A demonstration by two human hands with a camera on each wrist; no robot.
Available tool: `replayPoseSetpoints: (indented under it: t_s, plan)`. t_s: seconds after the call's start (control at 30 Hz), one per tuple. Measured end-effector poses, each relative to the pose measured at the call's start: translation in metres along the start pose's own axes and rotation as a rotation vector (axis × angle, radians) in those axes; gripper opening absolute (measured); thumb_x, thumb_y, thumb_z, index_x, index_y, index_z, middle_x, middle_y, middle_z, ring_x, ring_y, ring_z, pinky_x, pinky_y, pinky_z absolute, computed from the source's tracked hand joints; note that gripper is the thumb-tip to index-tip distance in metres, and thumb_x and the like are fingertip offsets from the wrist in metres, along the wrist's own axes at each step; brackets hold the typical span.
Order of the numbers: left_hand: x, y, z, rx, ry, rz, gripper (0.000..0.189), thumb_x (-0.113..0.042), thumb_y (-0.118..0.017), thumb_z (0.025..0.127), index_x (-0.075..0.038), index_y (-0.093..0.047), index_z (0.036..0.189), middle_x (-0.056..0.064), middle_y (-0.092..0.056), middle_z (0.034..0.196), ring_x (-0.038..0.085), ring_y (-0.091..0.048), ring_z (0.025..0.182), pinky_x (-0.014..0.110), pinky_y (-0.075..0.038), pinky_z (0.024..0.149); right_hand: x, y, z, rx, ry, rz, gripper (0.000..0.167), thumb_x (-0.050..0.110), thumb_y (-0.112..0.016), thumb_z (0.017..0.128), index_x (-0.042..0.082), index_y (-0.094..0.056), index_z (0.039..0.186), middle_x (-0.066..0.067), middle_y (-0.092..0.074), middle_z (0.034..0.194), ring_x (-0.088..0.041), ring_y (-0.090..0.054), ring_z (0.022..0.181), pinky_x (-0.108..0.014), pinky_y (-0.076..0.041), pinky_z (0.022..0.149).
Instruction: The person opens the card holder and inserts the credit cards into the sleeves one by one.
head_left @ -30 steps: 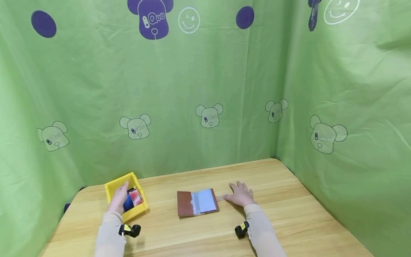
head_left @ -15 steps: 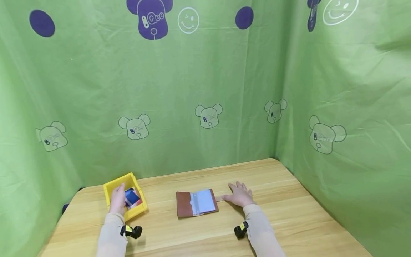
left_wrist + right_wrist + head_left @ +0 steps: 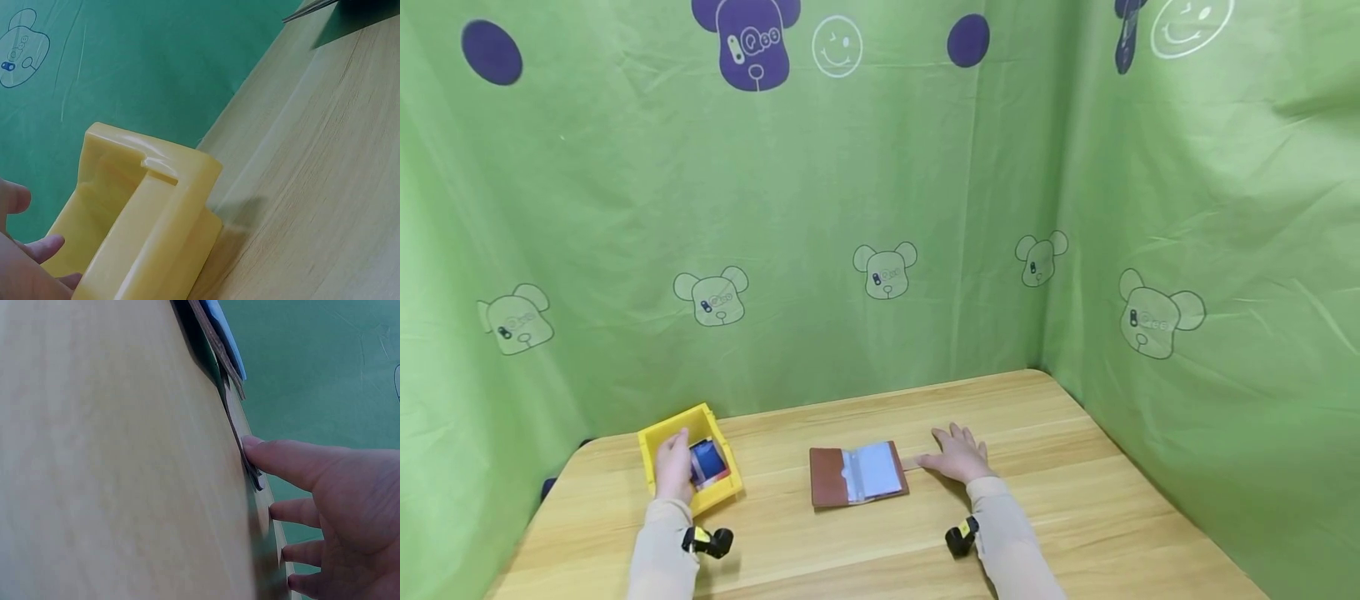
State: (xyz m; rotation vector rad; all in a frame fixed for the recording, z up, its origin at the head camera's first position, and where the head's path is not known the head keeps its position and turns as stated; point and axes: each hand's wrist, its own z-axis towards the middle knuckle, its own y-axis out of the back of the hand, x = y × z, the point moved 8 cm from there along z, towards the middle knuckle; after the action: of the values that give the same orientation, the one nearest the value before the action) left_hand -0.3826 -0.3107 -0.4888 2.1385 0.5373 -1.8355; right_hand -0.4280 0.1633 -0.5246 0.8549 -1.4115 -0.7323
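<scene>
"Qee" reads on the curtain [image 3: 820, 183] beyond your right hand [image 3: 958, 454], fingers spread, thumb touching the open wallet [image 3: 829, 477] by its strap [image 3: 911, 463]; your left hand [image 3: 673, 471] dips beside cards [image 3: 706, 461] in the bin [image 3: 715, 497], grip unclear.

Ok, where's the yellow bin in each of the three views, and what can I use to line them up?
Head: the yellow bin is at lower left, on the table's far left part.
Left wrist: the bin is large, at the bottom, left of centre.
Right wrist: not in it.
Shared landmark: the green curtain, behind the table in all three.
</scene>
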Motion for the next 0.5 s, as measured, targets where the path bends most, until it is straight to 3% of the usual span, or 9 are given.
replayPoseSetpoints:
  t_s: [0.13,0.3,0.4,0.5]
  plan:
    - [-0.0025,0.0002,-0.0014,-0.024,-0.005,0.012,0.066,-0.039,-0.03,0.104,0.003,-0.017,0.152,0.029,-0.019,0.156,0.039,-0.029,0.133,0.049,-0.034,0.112,-0.0004,0.0001,0.0002,0.0,-0.002,0.0,0.076,0.047,-0.067,0.084,0.006,-0.045,0.144,-0.029,-0.025,0.156,-0.053,-0.015,0.144,-0.073,-0.007,0.114]
    - [-0.0011,0.0017,-0.0022,-0.051,0.022,0.013,0.059,-0.031,-0.038,0.102,0.0,-0.025,0.151,0.03,-0.029,0.147,0.038,-0.043,0.115,0.043,-0.052,0.085,-0.0008,-0.0008,0.0,-0.002,-0.002,-0.003,0.076,0.047,-0.067,0.084,0.006,-0.045,0.144,-0.029,-0.025,0.156,-0.052,-0.015,0.144,-0.073,-0.008,0.114]
    - [-0.0005,0.005,0.0008,-0.074,0.02,0.035,0.057,-0.018,-0.042,0.098,0.004,-0.028,0.149,0.029,-0.033,0.145,0.025,-0.052,0.091,0.029,-0.05,0.068,-0.0006,-0.0013,-0.0004,0.001,-0.002,-0.004,0.076,0.047,-0.067,0.084,0.006,-0.045,0.144,-0.029,-0.025,0.156,-0.052,-0.015,0.144,-0.073,-0.008,0.114]
    - [-0.0011,0.0072,0.0049,-0.083,0.009,0.063,0.058,-0.004,-0.041,0.092,0.009,-0.029,0.147,0.028,-0.035,0.145,0.008,-0.045,0.06,0.017,-0.04,0.055,-0.0001,-0.0007,-0.0004,0.0,-0.001,-0.006,0.076,0.047,-0.067,0.084,0.006,-0.045,0.144,-0.029,-0.025,0.155,-0.053,-0.015,0.144,-0.073,-0.008,0.114]
